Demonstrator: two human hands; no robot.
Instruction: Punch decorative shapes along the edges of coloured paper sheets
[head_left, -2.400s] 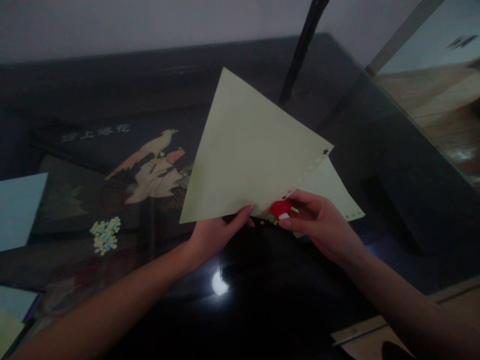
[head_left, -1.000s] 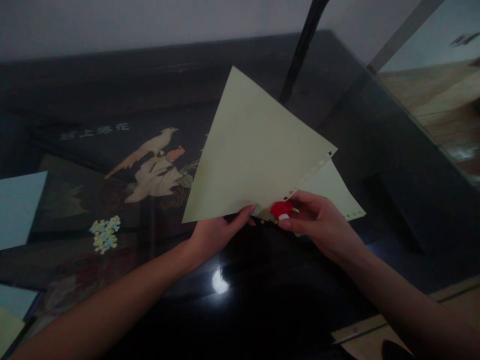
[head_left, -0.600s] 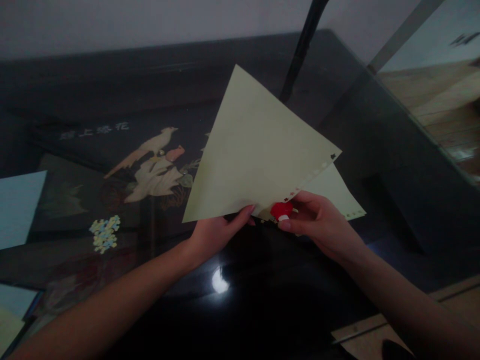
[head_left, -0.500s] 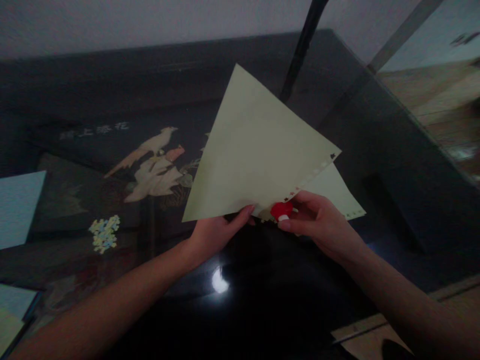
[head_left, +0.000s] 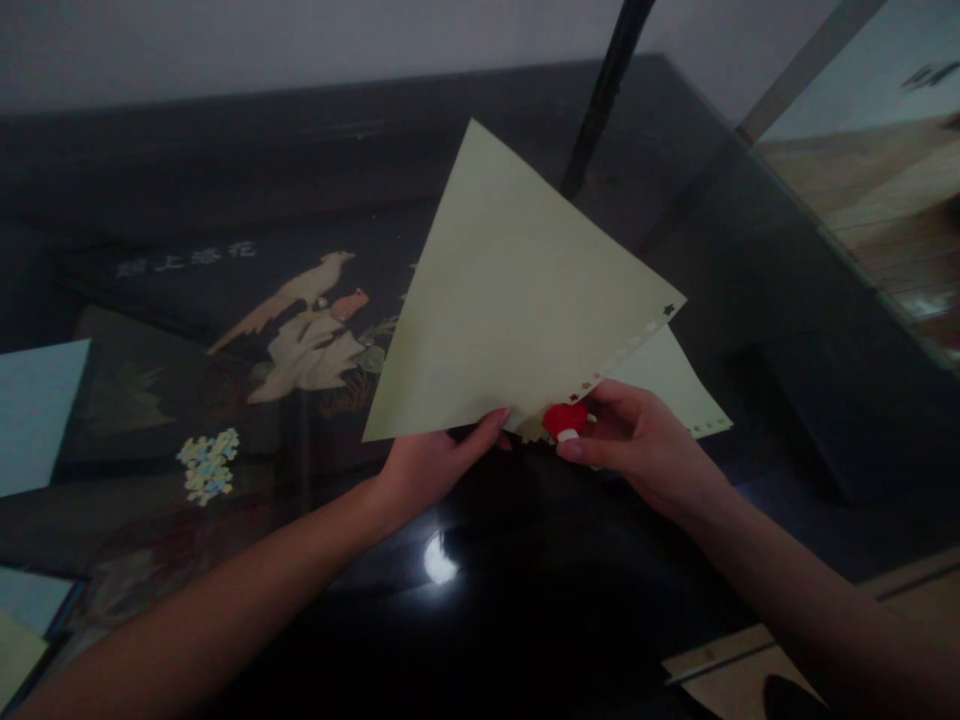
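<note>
My left hand (head_left: 442,462) pinches the lower edge of a pale yellow sheet of paper (head_left: 517,280), thumb on top and fingers beneath. The sheet is folded over, and a row of small star-shaped holes runs along its right edges. Between the thumb and fingers of my right hand (head_left: 637,435) is a small red and white craft punch (head_left: 565,421), set at the paper's lower edge, beside the lowest holes. Part of the punch is hidden by the paper and my fingers.
A small heap of yellow and blue paper cutouts (head_left: 208,466) lies on the dark glossy table (head_left: 480,630) at left. Further left are a light blue sheet (head_left: 37,415) and more coloured paper (head_left: 26,610). A black pole (head_left: 606,95) rises behind the paper.
Both hands, the paper and the punch hold almost the same place. Only a very slight shift of the view and the sheet shows.
</note>
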